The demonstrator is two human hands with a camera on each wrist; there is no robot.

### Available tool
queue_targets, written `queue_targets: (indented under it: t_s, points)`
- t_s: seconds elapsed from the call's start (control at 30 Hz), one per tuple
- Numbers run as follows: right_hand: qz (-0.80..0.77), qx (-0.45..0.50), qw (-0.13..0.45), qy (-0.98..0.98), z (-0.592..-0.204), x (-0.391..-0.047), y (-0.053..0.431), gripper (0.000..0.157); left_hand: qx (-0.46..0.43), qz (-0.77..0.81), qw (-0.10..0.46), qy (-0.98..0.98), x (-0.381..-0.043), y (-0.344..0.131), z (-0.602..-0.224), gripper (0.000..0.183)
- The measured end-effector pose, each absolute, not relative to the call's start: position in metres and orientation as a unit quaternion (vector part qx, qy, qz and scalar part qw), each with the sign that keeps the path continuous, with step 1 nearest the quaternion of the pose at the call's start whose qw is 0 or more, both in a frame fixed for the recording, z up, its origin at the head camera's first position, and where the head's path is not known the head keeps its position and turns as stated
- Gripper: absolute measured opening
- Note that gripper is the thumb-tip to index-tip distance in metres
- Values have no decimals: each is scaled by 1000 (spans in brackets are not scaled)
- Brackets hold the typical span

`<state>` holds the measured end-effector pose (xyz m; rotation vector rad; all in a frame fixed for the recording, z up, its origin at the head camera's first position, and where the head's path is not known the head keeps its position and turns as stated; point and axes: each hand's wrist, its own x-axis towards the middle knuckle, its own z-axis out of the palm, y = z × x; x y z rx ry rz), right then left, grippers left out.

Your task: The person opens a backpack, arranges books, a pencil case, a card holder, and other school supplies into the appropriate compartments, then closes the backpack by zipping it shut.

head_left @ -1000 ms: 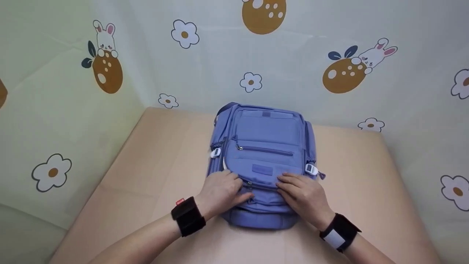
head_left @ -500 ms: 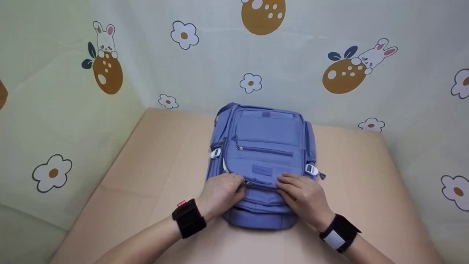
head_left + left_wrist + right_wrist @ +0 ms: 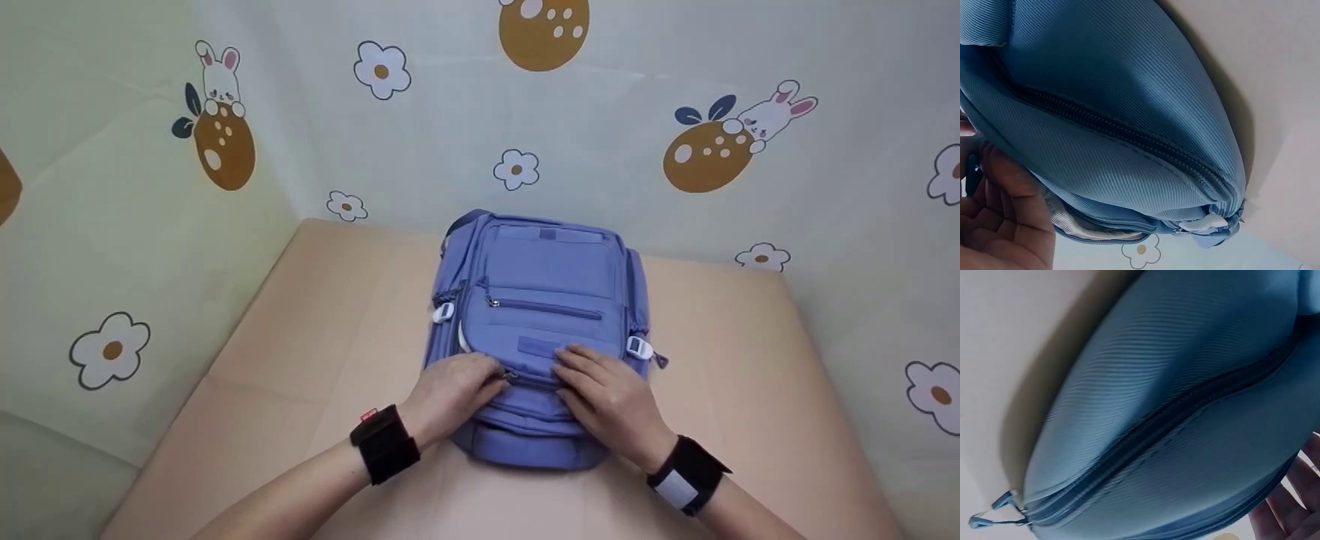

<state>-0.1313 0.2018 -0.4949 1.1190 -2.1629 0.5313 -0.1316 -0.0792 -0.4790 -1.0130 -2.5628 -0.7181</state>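
A blue-purple backpack lies front side up on the table, its lower end toward me. My left hand pinches the zipper pull of the lower front pocket between thumb and curled fingers; the metal slider shows right at the fingertips. In the left wrist view, that left hand is beside a gap in the zipper where pale lining is visible. My right hand rests on the pocket's right part with extended fingers, just below the sewn label.
White side buckles sit on both sides of the backpack. A shorter zipper crosses its front higher up. The beige table ends at a patterned cloth wall behind and at the sides.
My left thumb has closed in against the fingers at the zipper pull. The right hand has slid a little to the left across the pocket. The backpack stays in place.
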Motion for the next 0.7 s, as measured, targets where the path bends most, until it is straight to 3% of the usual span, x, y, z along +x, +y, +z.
queue_targets:
  t_s: [0.27,0.7]
  points:
    - [195,440,325,-814,-498,-133,193,35,-348,-247,167,-889,-131,-80,-479,8]
    - [205,444,329,-808,-499,-134,195,29,-312,-264,154,-899,-135,-108,-477,6]
